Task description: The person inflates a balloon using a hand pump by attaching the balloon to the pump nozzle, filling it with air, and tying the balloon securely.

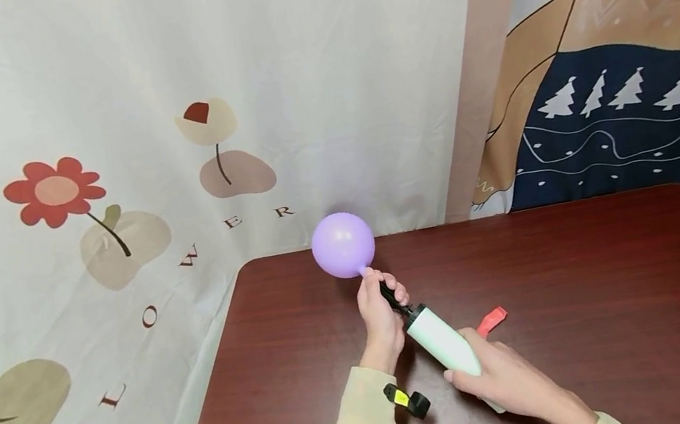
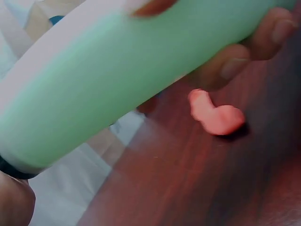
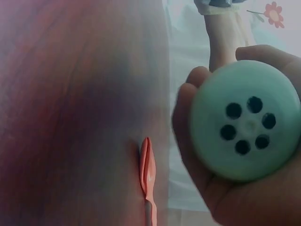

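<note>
A round, inflated purple balloon [image 1: 343, 244] sits on the nozzle end of a balloon pump [image 1: 443, 339] with a pale green barrel and black front part. My left hand [image 1: 381, 312] pinches the balloon's neck and holds the pump's black front. Around the green barrel curls my right hand [image 1: 512, 373]; in the right wrist view its fingers wrap the barrel behind the round end cap [image 3: 247, 120], which has a ring of several dark holes. Beyond the right hand, a flat, uninflated red balloon [image 1: 492, 320] lies on the table.
The dark reddish-brown table [image 1: 622, 287] has rounded far corners. Right behind it hangs a pale curtain [image 1: 349, 93] printed with flowers and letters, and a patterned cloth [image 1: 625, 89] with white trees is at the right. A black strap device [image 1: 408, 400] is on my left wrist.
</note>
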A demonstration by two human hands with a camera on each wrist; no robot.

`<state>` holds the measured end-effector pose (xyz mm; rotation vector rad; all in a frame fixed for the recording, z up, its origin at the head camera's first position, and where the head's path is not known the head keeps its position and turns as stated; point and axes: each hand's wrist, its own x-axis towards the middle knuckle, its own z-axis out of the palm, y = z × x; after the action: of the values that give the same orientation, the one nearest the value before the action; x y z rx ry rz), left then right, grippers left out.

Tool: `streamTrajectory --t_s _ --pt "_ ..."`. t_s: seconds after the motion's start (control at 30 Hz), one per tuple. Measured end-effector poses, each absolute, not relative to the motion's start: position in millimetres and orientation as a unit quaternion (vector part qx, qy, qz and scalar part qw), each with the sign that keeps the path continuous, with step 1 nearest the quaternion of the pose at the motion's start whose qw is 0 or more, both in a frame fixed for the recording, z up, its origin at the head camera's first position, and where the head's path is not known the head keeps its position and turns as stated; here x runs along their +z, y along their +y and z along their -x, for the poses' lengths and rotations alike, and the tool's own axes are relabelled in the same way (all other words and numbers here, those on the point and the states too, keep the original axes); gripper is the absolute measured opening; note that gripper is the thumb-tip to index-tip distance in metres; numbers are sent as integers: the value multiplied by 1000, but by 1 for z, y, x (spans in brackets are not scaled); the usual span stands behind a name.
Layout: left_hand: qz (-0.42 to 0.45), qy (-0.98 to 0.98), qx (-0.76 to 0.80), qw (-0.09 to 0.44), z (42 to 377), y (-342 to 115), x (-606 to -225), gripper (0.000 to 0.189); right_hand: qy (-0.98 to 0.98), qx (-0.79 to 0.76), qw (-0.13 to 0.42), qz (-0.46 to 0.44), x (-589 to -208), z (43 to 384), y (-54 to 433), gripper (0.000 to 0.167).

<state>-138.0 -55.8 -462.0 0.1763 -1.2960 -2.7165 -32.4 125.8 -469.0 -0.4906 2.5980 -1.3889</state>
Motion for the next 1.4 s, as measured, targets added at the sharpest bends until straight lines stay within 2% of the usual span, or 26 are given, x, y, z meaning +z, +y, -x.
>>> streamTrajectory --t_s 0.23,0.43,0.67,0.8,1.03,1.4 --pt "-43 -399 -911 97 152 -83 -437 38 882 -433 90 163 -454 21 137 49" --pt "-35 -399 -908 122 161 -97 -424 36 889 -414 63 186 -455 10 155 46" --pt "-37 -402 -909 107 152 -84 -439 37 881 -424 94 191 -470 12 154 46" --pt "-34 -410 -907 89 142 -69 -449 38 873 -438 94 191 -470 17 145 45" --pt "-37 -435 -898 59 131 -50 -461 40 859 -470 99 176 -466 29 133 55" --pt "-46 -425 -901 75 138 -64 -457 39 862 -468 106 161 -467 23 128 51"
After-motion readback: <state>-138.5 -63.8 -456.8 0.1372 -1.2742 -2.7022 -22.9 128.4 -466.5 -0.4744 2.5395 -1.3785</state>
